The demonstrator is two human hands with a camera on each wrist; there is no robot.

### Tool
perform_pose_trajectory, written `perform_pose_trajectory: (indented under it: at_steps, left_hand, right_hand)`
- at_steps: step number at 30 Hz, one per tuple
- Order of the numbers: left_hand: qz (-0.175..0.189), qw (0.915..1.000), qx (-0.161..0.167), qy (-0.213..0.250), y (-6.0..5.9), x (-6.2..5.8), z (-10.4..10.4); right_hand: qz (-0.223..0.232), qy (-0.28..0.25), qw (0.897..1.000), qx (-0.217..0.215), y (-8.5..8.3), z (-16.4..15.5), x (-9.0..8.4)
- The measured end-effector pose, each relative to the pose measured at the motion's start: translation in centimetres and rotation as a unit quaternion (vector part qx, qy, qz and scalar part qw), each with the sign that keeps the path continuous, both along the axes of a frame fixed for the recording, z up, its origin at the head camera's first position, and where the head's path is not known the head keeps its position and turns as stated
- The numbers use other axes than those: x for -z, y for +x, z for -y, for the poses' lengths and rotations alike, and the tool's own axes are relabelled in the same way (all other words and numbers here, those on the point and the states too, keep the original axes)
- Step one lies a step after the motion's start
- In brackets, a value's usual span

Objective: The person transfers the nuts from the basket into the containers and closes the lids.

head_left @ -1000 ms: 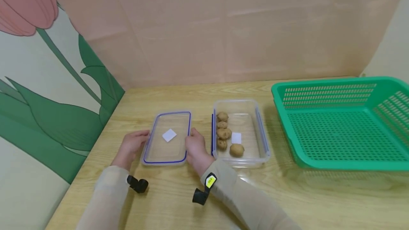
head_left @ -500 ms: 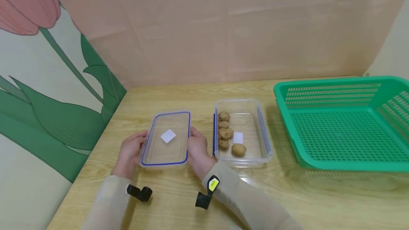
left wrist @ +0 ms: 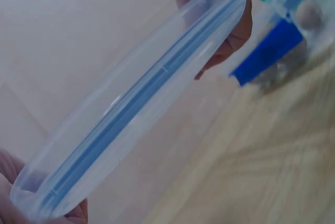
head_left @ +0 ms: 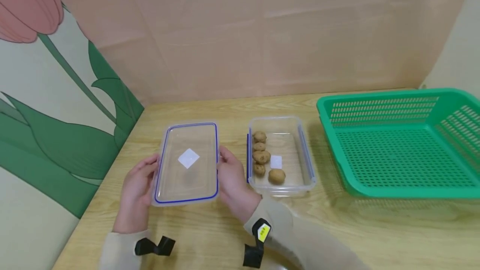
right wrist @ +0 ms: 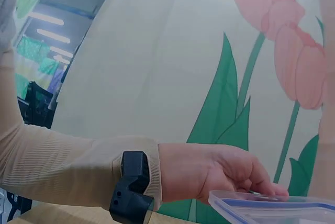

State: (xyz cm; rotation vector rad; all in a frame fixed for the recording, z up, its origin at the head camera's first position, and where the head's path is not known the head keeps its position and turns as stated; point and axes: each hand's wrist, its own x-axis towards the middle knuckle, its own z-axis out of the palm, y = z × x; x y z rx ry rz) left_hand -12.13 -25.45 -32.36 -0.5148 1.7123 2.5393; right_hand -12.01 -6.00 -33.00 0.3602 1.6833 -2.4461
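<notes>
Near the left edge of the desk (head_left: 337, 228), both hands hold a clear lid (head_left: 186, 162) with a blue seal, lifted off the wood and tilted toward the person. The left hand (head_left: 136, 186) grips the lid's left long edge, fingers curled round the rim; the right hand (head_left: 233, 180) grips the right long edge the same way, so the lid spans the gap between them. A white square label sits at the lid's middle. In the left wrist view the lid (left wrist: 131, 109) shows edge-on, with the right hand's fingertips (left wrist: 230, 30) curled over its far end. In the right wrist view the left hand (right wrist: 220, 174) pinches the lid's rim (right wrist: 272, 205).

Just to the right of the right hand stands an open clear container (head_left: 300, 182) with blue clasps, holding five walnuts (head_left: 262, 156): four in a row along its left wall, one nearer the front. A green basket (head_left: 397, 141) stands toward the right edge of the desk, apart from the container.
</notes>
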Motion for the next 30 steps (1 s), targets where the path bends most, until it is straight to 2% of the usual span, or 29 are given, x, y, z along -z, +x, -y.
perform_pose_trajectory:
  at_steps: [5,10,17,22,30]
  left_hand:
    - [-0.037,0.9992,-0.01,-0.009,-0.2,-1.1,-2.8]
    - [-0.076,0.9969,0.001,-0.019,-0.7,-1.4,-5.6]
    - [-0.09,0.9957,0.017,-0.01,-1.7,-0.6,-9.3]
    - [-0.093,0.9953,0.025,-0.005,-2.1,-0.1,-11.4]
    - [-0.106,0.9939,0.032,0.003,-2.4,0.4,-15.2]
  right_hand:
    - [-0.026,-0.013,0.999,0.015,0.3,-2.4,-0.7]
    - [-0.045,-0.009,0.998,0.041,0.4,-5.0,-0.7]
    - [-0.065,-0.002,0.995,0.07,0.4,-8.5,-0.2]
    - [-0.071,-0.006,0.995,0.066,0.7,-10.6,0.0]
    - [-0.072,0.011,0.995,0.074,1.3,-14.4,-1.0]
